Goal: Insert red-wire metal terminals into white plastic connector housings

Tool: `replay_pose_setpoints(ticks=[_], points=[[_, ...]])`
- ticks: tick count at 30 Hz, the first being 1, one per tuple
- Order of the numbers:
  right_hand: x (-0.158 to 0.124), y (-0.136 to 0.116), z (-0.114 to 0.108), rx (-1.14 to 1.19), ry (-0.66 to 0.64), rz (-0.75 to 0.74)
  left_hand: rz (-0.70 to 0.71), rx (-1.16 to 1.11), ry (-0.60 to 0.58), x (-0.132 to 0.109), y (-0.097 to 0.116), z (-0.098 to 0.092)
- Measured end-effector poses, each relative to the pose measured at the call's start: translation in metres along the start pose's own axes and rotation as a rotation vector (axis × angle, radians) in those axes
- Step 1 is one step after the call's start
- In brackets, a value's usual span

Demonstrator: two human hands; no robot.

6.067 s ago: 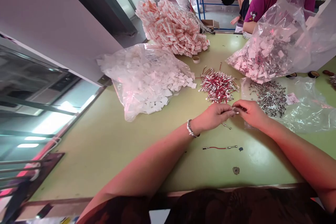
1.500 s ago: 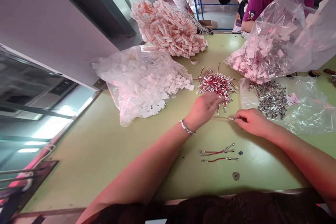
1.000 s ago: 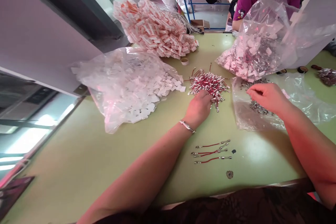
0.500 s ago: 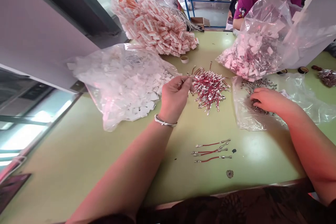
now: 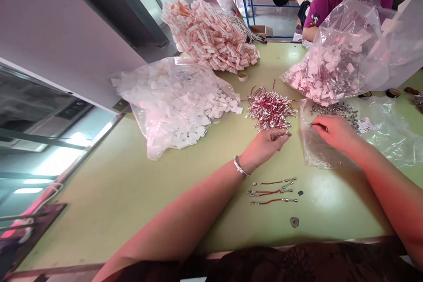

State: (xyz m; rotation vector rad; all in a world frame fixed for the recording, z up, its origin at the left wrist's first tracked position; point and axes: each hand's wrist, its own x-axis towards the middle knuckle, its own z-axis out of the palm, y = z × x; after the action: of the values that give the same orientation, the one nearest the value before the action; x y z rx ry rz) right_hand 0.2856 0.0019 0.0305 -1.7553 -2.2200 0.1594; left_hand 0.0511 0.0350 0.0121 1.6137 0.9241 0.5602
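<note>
My left hand (image 5: 266,146) is closed in a pinch just below a pile of short red wires with metal terminals (image 5: 271,109). A small metallic end shows at its fingertips, apparently a terminal wire, mostly hidden by the fingers. My right hand (image 5: 335,131) is over the flat clear plastic bag (image 5: 317,154), thumb and forefinger pinched on a tiny metal-ended piece like a glass fuse (image 5: 310,124). Behind that hand, small metal-capped fuses (image 5: 337,110) are heaped on the bag. Several red wires with glass fuses at their right ends (image 5: 272,192) lie side by side nearer me.
A clear bag of white plastic housings (image 5: 185,105) lies left, with a stack of white-and-orange connectors (image 5: 214,37) behind. Another filled bag (image 5: 333,70) stands at back right, near a person in a purple sleeve (image 5: 322,6). A tape roll (image 5: 243,76) sits between.
My left hand has left the left side of the wire pile and come right and nearer me. My right hand has drawn back from the fuse heap, a small piece pinched. The view has shifted slightly.
</note>
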Motion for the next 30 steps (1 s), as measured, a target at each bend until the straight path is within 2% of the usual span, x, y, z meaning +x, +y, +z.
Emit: replay_pose_setpoints(ticks=[3, 7, 11, 17, 19, 21, 25, 28, 30], points=[[-0.007, -0.027, 0.013, 0.311, 0.084, -0.032, 0.060, 0.027, 0.005, -0.001, -0.004, 0.007], [-0.015, -0.048, 0.028, 0.430, 0.105, -0.013, 0.115, 0.063, 0.000, -0.002, -0.010, 0.008], [-0.018, -0.051, 0.031, 0.473, 0.086, -0.023, 0.130, 0.109, -0.031, -0.004, -0.013, 0.007], [-0.018, -0.047, 0.028, 0.739, -0.065, 0.152, 0.190, 0.251, -0.041, -0.005, -0.013, 0.003], [-0.018, -0.046, 0.029, 0.706, -0.083, 0.126, 0.234, 0.393, -0.050, -0.006, -0.014, 0.001], [-0.020, -0.047, 0.030, 0.655, -0.135, 0.102, 0.298, 0.634, -0.058, -0.009, -0.016, 0.000], [-0.023, -0.054, 0.031, 0.562, -0.260, 0.136, 0.406, 1.053, -0.156, -0.014, -0.018, 0.002], [-0.019, -0.054, 0.026, 0.513, -0.325, 0.135, 0.385, 1.100, -0.198, -0.013, -0.018, 0.004], [-0.012, -0.044, 0.021, 0.461, -0.277, 0.130, 0.353, 1.024, -0.209, -0.011, -0.014, 0.002]])
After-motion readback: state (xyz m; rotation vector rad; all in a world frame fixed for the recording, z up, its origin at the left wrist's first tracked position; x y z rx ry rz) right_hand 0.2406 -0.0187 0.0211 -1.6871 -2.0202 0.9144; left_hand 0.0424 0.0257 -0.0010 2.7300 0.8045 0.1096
